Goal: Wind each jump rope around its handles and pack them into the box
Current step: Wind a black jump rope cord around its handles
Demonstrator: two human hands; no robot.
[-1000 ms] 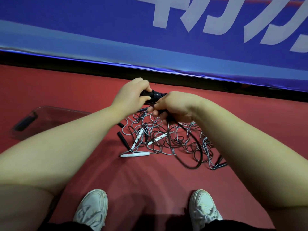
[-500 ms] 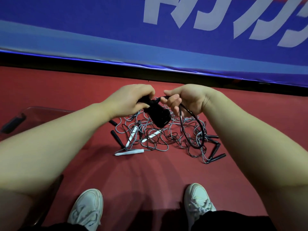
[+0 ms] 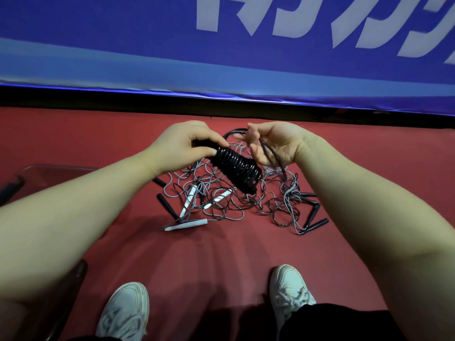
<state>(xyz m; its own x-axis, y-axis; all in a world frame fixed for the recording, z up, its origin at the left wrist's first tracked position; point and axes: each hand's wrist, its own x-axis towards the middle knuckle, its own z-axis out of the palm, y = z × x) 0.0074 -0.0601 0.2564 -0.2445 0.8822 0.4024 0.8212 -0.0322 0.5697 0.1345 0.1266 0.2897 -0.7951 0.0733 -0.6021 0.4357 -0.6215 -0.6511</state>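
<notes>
Jump rope (image 3: 236, 169), the black one, is wound in tight coils around its handles and hangs in the air just above the pile of loose ropes (image 3: 229, 205) on the red floor (image 3: 221, 254). Your left hand (image 3: 187, 146) grips the upper end of the coils, fingers curled over it, so they slant down toward the pile. Your right hand (image 3: 275, 143) is palm-up above the pile's far side. Its fingers are curled round the rope's free length, which arcs over to the top of the coils. The pile is grey and dark cords, with white handles (image 3: 187, 224) at its near left edge and black handles (image 3: 316, 222) at its right edge. A clear box (image 3: 44, 175) sits on the floor left of the pile, partly behind your left forearm. Your white shoes (image 3: 125, 311) stand on the near side of the pile.
</notes>
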